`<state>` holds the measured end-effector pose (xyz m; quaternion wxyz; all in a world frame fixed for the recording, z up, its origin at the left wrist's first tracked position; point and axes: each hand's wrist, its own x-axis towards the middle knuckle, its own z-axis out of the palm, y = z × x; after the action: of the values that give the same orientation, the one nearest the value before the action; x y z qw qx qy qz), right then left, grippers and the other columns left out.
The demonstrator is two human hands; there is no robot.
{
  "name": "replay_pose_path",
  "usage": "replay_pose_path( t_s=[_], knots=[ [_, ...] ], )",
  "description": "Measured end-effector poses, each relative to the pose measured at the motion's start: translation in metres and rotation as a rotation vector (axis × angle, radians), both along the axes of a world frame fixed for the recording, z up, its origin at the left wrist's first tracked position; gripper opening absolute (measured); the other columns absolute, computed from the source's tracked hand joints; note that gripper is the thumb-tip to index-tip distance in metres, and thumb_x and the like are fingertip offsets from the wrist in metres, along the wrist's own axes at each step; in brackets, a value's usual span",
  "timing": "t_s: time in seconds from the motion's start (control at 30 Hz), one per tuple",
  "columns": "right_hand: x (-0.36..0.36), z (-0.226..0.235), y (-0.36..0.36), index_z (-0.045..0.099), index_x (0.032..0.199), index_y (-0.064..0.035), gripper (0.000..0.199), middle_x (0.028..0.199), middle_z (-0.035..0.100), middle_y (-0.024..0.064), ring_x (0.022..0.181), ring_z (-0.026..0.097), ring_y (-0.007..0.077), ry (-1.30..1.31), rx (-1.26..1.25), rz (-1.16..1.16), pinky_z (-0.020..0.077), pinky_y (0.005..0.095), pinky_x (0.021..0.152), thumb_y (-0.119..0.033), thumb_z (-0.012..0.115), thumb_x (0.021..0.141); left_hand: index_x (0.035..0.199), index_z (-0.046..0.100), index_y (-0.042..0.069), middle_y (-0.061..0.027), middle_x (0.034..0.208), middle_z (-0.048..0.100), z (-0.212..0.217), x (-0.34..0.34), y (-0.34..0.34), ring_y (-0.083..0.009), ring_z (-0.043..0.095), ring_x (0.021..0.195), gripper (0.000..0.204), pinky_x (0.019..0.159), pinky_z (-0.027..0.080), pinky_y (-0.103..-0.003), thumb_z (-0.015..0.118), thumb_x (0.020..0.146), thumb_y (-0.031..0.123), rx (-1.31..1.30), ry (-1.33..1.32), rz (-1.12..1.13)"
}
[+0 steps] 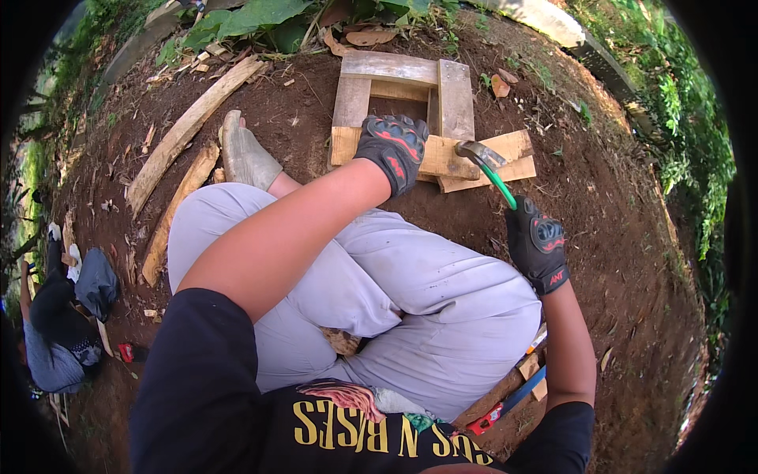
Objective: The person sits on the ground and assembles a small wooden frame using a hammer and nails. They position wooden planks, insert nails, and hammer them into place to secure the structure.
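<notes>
My gloved left hand (392,148) presses flat, fingers spread, on the pale wooden slat frame (430,118) at upper centre; my gloved right hand (537,245) grips the green-handled steel claw hammer (485,164), head resting on the frame.

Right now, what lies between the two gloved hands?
In the head view, the hammer head on the wooden frame lies between left hand and right hand.
</notes>
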<state>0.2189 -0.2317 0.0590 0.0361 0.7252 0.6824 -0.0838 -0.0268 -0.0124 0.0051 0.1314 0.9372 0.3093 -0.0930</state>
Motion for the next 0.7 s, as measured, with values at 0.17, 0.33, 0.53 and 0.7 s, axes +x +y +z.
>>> replay_pose_path(
  t_s=[0.17, 0.33, 0.53, 0.7],
  knots=[
    [-0.034, 0.055, 0.038, 0.066, 0.113, -0.007, 0.015, 0.081, 0.067, 0.0202, 0.072, 0.068, 0.0415, 0.183, 0.407, -0.266, 0.0523, 0.0511, 0.063, -0.017, 0.064, 0.102, 0.12, 0.065, 0.007, -0.0137, 0.115, 0.073, 0.003, -0.006, 0.005, -0.03, 0.073, 0.108, 0.033, 0.087, 0.057, -0.047, 0.07, 0.089, 0.018, -0.012, 0.047, 0.021],
    [-0.017, 0.011, 0.026, 0.062, 0.104, -0.0056, 0.015, 0.081, 0.065, 0.0224, 0.074, 0.067, 0.0425, 0.05, 0.002, -0.043, 0.0506, 0.0521, 0.064, -0.021, 0.06, 0.104, 0.118, 0.065, 0.007, -0.0135, 0.113, 0.073, -0.014, -0.002, 0.005, -0.0298, 0.073, 0.109, 0.035, 0.087, 0.057, -0.046, 0.072, 0.086, 0.019, 0.016, -0.029, 0.046],
    [-0.041, 0.043, 0.035, 0.062, 0.104, -0.0046, 0.017, 0.082, 0.065, 0.0233, 0.075, 0.067, 0.0434, 0.137, 0.22, -0.268, 0.0507, 0.0524, 0.064, -0.021, 0.062, 0.105, 0.119, 0.065, 0.008, -0.0134, 0.113, 0.073, -0.004, -0.005, 0.005, -0.031, 0.072, 0.109, 0.033, 0.088, 0.057, -0.048, 0.069, 0.087, 0.017, 0.026, -0.033, 0.031],
    [-0.027, 0.052, 0.04, 0.062, 0.104, -0.0038, 0.016, 0.086, 0.068, 0.0208, 0.072, 0.067, 0.0433, 0.037, 0.12, -0.106, 0.0508, 0.0499, 0.063, -0.02, 0.063, 0.105, 0.121, 0.066, 0.008, -0.0133, 0.114, 0.073, -0.01, 0.0, 0.006, -0.0306, 0.072, 0.109, 0.034, 0.089, 0.057, -0.048, 0.069, 0.088, 0.016, -0.025, 0.012, 0.067]
  ],
)
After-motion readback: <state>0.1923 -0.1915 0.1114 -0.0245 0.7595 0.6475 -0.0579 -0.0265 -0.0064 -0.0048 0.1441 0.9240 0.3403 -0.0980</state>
